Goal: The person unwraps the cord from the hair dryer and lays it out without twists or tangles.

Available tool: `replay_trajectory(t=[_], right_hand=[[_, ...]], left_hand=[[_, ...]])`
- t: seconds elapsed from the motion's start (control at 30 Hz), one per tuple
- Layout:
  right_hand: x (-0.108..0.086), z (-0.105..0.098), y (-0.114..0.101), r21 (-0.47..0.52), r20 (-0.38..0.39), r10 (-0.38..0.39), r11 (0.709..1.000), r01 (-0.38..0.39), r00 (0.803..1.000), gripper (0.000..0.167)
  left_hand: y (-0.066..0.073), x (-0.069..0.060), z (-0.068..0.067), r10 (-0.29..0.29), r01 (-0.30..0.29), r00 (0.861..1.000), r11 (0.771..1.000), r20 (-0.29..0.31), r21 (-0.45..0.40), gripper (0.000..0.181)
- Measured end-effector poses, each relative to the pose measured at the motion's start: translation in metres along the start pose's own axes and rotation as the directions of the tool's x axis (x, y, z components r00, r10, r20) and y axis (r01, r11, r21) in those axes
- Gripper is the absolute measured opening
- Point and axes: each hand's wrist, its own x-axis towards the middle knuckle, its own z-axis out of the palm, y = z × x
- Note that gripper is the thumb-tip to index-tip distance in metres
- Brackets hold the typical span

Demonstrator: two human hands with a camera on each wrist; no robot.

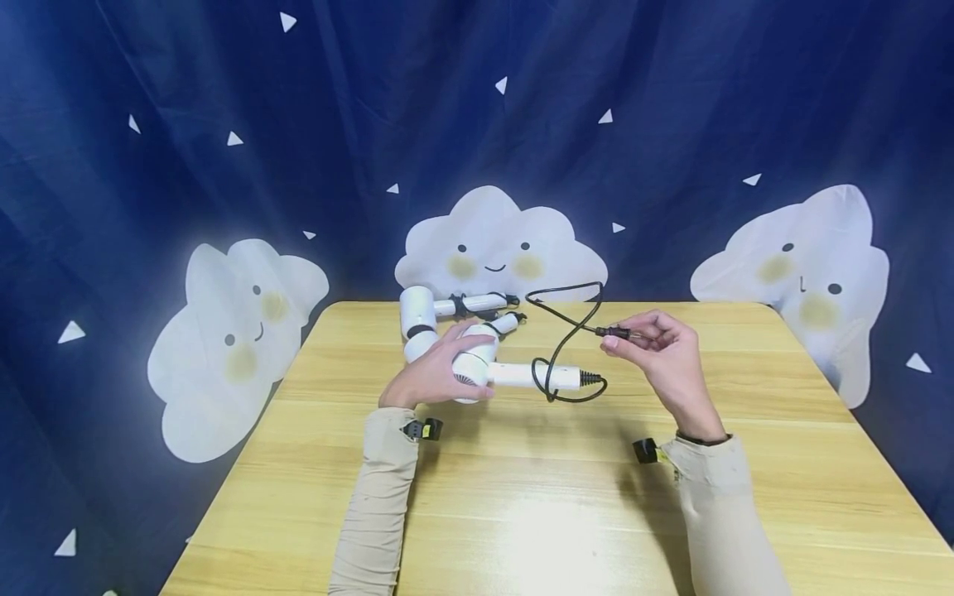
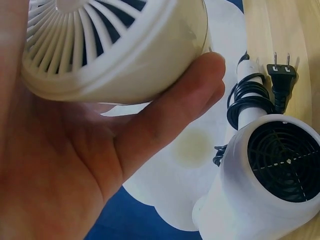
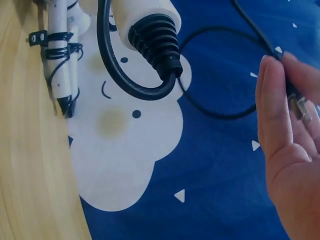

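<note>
My left hand (image 1: 426,379) grips the body of a white hair dryer (image 1: 522,375), its handle pointing right. In the left wrist view, the slatted rear grille (image 2: 75,45) shows between thumb and fingers. A black cord (image 1: 575,333) leaves the handle's end and loops in the air toward my right hand (image 1: 671,356). That hand pinches the plug (image 1: 614,332) at the cord's end between thumb and fingers. Metal prongs (image 3: 299,109) stick out below the fingertips in the right wrist view.
Behind the held dryer lie other white hair dryers (image 1: 417,308), partly hidden by it. Black cord (image 2: 250,102) is wound round a handle, with its two-pin plug (image 2: 282,75) beside it. A wooden table (image 1: 522,497) lies beneath; a blue cloud-patterned curtain (image 1: 417,124) hangs behind.
</note>
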Motion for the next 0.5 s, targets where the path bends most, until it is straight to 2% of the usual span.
replay_trajectory(t=[0.13, 0.3, 0.5], right_hand=[[-0.0033, -0.0007, -0.0045, -0.115, 0.084, -0.002, 0.993, 0.012, 0.996, 0.032], [-0.0044, -0.0017, -0.0051, -0.124, 0.22, -0.028, 0.991, 0.056, 0.975, 0.025], [-0.0057, -0.0016, -0.0046, -0.162, 0.276, -0.024, 0.984, 0.071, 0.961, 0.02]], left_hand=[[-0.0011, -0.0007, -0.0005, -0.011, 0.011, 1.0, 1.0, -0.01, -0.003, 0.082], [-0.001, -0.0011, -0.0014, -0.025, 0.025, 0.999, 1.0, -0.019, -0.009, 0.082], [-0.0014, -0.0015, -0.0028, -0.039, 0.039, 0.999, 0.999, -0.027, 0.006, 0.085]])
